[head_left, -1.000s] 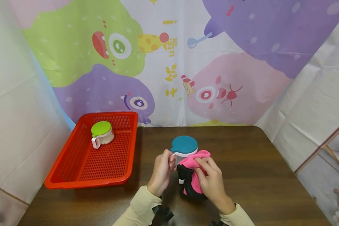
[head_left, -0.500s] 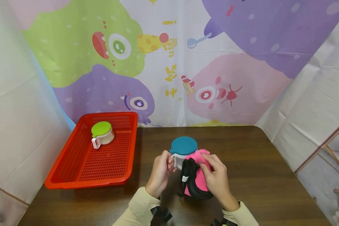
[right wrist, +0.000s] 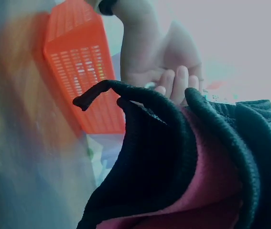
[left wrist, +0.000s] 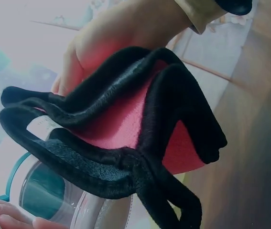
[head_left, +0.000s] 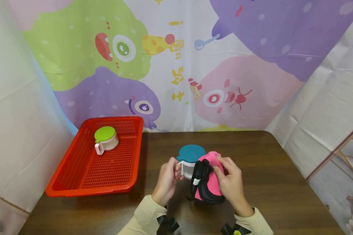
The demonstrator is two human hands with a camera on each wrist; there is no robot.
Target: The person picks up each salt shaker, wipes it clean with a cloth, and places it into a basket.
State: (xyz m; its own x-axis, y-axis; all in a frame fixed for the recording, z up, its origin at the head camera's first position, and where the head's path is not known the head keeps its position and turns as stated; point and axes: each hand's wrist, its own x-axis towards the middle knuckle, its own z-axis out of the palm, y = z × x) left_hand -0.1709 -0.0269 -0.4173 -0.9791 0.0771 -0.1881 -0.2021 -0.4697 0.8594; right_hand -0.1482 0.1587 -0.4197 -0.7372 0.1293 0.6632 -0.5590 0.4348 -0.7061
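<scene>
In the head view, my left hand (head_left: 165, 179) grips the white handle of a clear seasoning jar (head_left: 188, 170) with a blue lid (head_left: 192, 153). My right hand (head_left: 231, 181) pinches a folded pink cloth (head_left: 214, 186) with thick black edging, a small white tag and a hanging loop. The cloth overlaps the jar's right side in this view, and its folds drape down over the table. From the left wrist, the jar (left wrist: 42, 191) shows behind the cloth's black edge. In the right wrist view, the cloth (right wrist: 216, 167) covers the jar, with my left hand (right wrist: 159, 57) beyond.
A red plastic basket (head_left: 136, 156) stands on the left of the brown wooden table (head_left: 261, 163). Inside it sits a similar jar (head_left: 110, 143) with a green lid (head_left: 105, 133). A cartoon-printed curtain (head_left: 179, 114) hangs behind the table's far edge.
My right hand has drawn the cloth to the right, uncovering more of the jar's front. The jar has come slightly nearer while my left hand keeps its handle.
</scene>
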